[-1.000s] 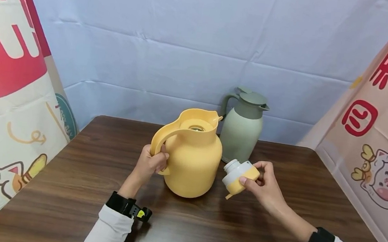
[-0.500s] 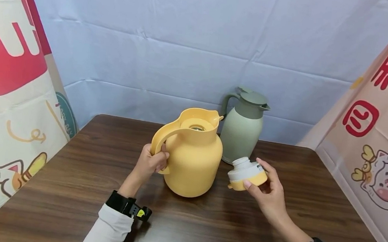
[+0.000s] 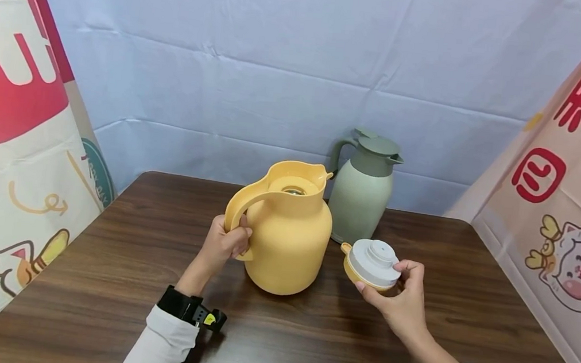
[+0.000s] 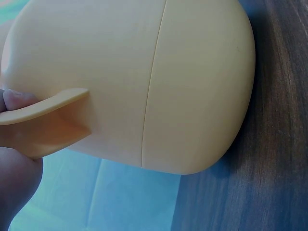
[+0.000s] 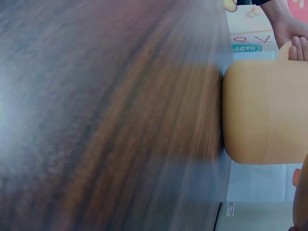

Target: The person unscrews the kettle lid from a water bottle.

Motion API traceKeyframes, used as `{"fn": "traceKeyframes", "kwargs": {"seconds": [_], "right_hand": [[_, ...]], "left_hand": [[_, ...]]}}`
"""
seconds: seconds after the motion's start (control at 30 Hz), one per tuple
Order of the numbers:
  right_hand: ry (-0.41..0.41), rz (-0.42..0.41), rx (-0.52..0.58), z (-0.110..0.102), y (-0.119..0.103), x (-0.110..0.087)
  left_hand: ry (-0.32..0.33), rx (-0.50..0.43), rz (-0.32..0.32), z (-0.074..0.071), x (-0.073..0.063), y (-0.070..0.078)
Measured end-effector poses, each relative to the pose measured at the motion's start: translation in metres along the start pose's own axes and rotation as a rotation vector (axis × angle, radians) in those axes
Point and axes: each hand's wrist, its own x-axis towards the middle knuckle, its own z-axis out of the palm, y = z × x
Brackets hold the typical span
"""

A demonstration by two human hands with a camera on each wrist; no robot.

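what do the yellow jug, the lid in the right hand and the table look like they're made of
Yellow jug: probably plastic outside, matte to satin; smooth, evenly coloured, with a fine seam.
Lid: likely moulded plastic; smooth white and yellow sections with clean stepped edges.
Table: wood or a wood-look laminate, softly glossy; streaky brown grain and blurred reflections, but which isn't clear.

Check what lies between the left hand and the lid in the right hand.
In the head view, the yellow jug stands between the left hand and the lid; bare tabletop shows between jug and lid.
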Motion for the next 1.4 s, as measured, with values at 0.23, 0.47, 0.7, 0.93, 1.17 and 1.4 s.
{"fn": "traceKeyframes", "kwargs": {"seconds": [0.23,0.47,0.7,0.93,1.17,1.4], "right_hand": [[-0.028,-0.008,-0.050,0.001,-0.012,-0.003],[-0.126,0.026,-0.045,-0.004,0.000,-0.004],[-0.215,0.077,-0.216,-0.007,0.001,-0.001],[-0.220,0.091,-0.231,-0.006,0.003,0.000],[-0.255,0.156,-0.255,-0.003,0.005,0.004],[-0.333,0.184,-0.306,0.004,0.012,0.008]], "left_hand": [[0.012,0.018,-0.016,0.000,0.000,0.001],[0.002,0.009,-0.014,0.000,-0.001,0.000],[0.002,0.002,-0.010,-0.001,0.000,-0.001],[-0.004,-0.001,0.001,0.000,0.000,0.000],[0.000,0.002,-0.001,0.000,0.001,0.000],[-0.003,0.009,0.002,0.000,0.000,0.000]]}}
